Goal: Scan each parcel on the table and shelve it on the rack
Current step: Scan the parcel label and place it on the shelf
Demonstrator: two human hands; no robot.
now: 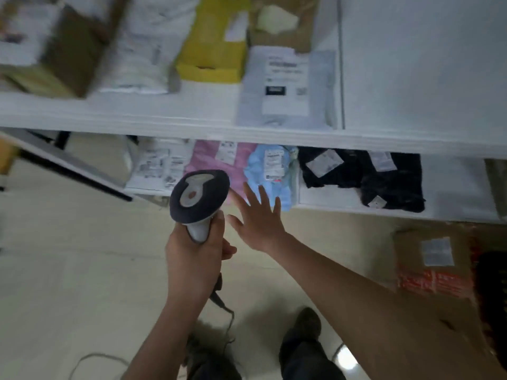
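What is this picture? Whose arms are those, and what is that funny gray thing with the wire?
A person wears a camera on their head, so you look down at their own arms and shoes. The left hand grips a barcode scanner, a tool that reads parcel labels; its wire hangs to the floor. The right hand is empty, fingers spread, in front of a light blue parcel on the lower shelf of a white rack. Beside it lie a pink parcel and black parcels. Above sits a yellow box. The picture is blurry.
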